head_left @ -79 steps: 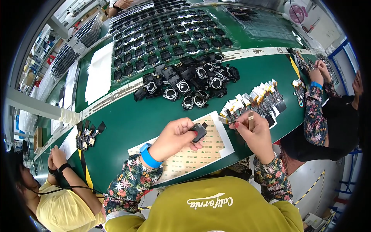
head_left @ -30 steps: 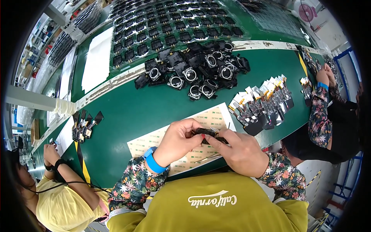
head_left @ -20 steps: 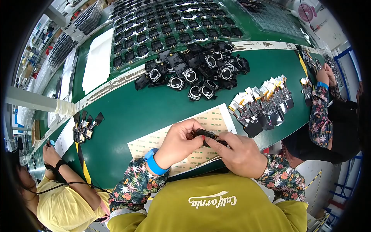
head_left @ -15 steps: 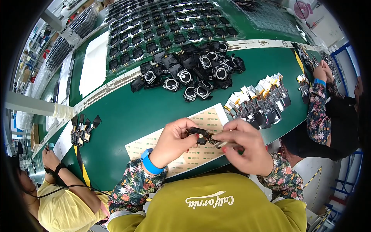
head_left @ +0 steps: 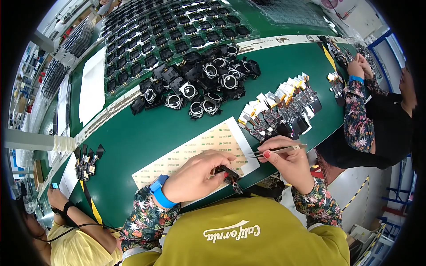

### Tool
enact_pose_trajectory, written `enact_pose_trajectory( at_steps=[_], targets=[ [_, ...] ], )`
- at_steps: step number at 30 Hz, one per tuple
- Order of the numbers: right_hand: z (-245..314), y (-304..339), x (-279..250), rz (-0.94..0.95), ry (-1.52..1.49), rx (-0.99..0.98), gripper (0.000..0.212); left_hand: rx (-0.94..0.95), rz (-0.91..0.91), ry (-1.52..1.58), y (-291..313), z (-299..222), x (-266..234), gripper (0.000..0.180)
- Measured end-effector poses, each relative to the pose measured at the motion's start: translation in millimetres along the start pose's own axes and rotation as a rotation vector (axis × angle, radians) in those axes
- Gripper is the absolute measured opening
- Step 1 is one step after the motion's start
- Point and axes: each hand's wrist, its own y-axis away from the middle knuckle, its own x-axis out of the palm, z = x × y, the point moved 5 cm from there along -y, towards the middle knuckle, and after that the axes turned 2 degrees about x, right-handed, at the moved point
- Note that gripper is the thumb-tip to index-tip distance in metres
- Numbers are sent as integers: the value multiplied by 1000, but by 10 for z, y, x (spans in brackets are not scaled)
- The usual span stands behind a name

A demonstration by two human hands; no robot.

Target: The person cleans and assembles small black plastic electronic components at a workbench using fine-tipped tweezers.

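- Moved right hand (head_left: pixel 290 165) away from module (head_left: pixel 230 172), with tweezers (head_left: pixel 296 148) clamped in it.
- Kept module gripped in left hand (head_left: pixel 191 179), over sheet (head_left: pixel 195 148) near its edge.
- So, apparently paused tweezers' contact.

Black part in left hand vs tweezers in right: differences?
Shape: the black part is chunky, with a small piece hanging off it; the tweezers are long and thin.
Colour: the black part is mostly dark, the tweezers pale and metallic.
Visibility: fingers hide much of the black part; the tweezers' tips show clear of them.
Shared: both are hand-held.
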Motion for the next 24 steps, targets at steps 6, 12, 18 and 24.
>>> enact_pose_trajectory(
  at_steps=[6, 12, 18, 24],
  targets=[
    [-156, 66, -26, -82, -23, 39, 12, 151, -19, -131, -50, 15, 59, 22],
    [-216, 72, -33, -143, -101, 45, 13, 188, -38, -160, -76, 1, 77, 20],
    [-210, 25, -53, -182, -199, 91, 16, 191, -44, -187, -86, -5, 78, 21],
    [-178, 1, -90, -140, -372, 183, 18, 199, -39, -182, -99, -36, 76, 20]
  ],
)
